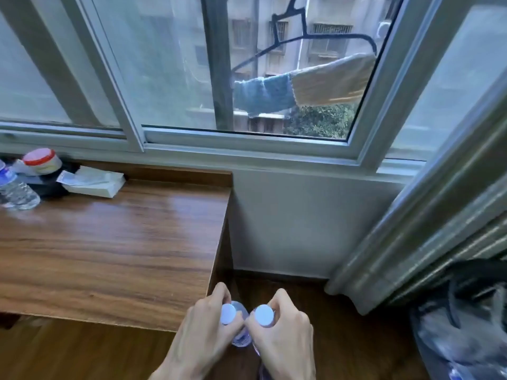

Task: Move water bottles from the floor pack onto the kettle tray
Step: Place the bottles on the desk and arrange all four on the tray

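Head view, left hand: the left hand (pixel 204 320) at the bottom centre of the frame is closed around the neck of one water bottle (pixel 233 322), fingers wrapped just under its white cap.
Head view, right hand: the right hand (pixel 285 327) beside it is closed the same way on a second water bottle (pixel 264 315); the two caps sit close together, thumbs nearly touching.
Bottles' place: both hang over the wooden floor, just off the near right corner of the counter (pixel 115 242).
Floor pack: the crinkled plastic at the lower right edge may be the pack (pixel 463 333); too blurred to be sure.
Destination: at the left edge of the frame stands another bottle (pixel 16 187) beside dark items and a red-lidded jar (pixel 42 160); the kettle tray is probably there, mostly out of frame.
Step in hand: judged as carrying the pair up to the counter's far left.
Doing it well: lift clear of the counter edge, keep the bottles upright and apart, set them down without knocking the standing bottle or the tissue pack (pixel 93 182).
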The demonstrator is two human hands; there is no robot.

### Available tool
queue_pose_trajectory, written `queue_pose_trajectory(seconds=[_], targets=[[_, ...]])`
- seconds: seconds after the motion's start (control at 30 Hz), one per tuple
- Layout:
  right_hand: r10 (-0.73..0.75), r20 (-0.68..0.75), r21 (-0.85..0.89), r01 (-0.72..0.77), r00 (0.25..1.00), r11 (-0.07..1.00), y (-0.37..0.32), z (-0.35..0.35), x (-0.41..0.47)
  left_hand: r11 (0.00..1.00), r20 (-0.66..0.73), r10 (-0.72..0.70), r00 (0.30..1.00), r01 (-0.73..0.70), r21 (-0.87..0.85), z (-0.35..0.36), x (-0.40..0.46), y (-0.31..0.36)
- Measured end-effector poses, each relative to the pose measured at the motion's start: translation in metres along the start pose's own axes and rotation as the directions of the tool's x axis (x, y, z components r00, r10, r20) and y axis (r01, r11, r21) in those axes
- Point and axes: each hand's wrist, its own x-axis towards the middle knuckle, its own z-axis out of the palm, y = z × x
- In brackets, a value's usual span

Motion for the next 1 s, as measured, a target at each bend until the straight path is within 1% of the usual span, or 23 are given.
queue_pose_trajectory(seconds=[0.07, 0.17, 0.23, 0.4, 0.53, 0.63, 0.77, 0.9, 1.0], targets=[[-0.052, 0.005, 0.056, 0.052, 0.999, 0.997, -0.024, 0.005, 0.003, 1.0, -0.066, -0.02, 0.998, 0.018, -0.025, -0.027, 0.004, -0.01], [-0.138, -0.045, 0.112, 0.143, 0.989, 0.983, -0.069, 0.023, 0.011, 0.998, -0.14, -0.056, 0.989, 0.049, -0.049, -0.067, 0.011, -0.032], [-0.182, -0.054, 0.153, 0.188, 0.982, 0.97, -0.098, 0.042, 0.017, 0.998, -0.186, -0.054, 0.981, 0.045, -0.051, -0.095, 0.017, -0.05], [-0.292, -0.065, 0.109, 0.298, 0.954, 0.948, -0.17, 0.086, 0.03, 0.998, -0.282, -0.061, 0.958, 0.056, -0.025, -0.165, 0.034, -0.097], [-0.358, -0.064, 0.133, 0.363, 0.932, 0.922, -0.225, 0.127, 0.036, 0.997, -0.32, -0.078, 0.944, 0.081, -0.003, -0.216, 0.047, -0.139], [-0.388, -0.042, 0.183, 0.389, 0.921, 0.903, -0.262, 0.16, 0.042, 0.996, -0.354, -0.082, 0.932, 0.091, 0.007, -0.249, 0.057, -0.172], [-0.404, -0.028, 0.171, 0.402, 0.914, 0.899, -0.309, 0.204, 0.051, 0.993, -0.396, -0.102, 0.912, 0.12, 0.02, -0.29, 0.07, -0.214], [-0.42, 0.026, 0.177, 0.409, 0.907, 0.895, -0.355, 0.24, 0.06, 0.984, -0.431, -0.147, 0.89, 0.176, 0.028, -0.327, 0.086, -0.253], [-0.419, 0.074, 0.195, 0.399, 0.905, 0.896, -0.385, 0.267, 0.069, 0.972, -0.427, -0.201, 0.881, 0.233, 0.023, -0.352, 0.102, -0.282]])
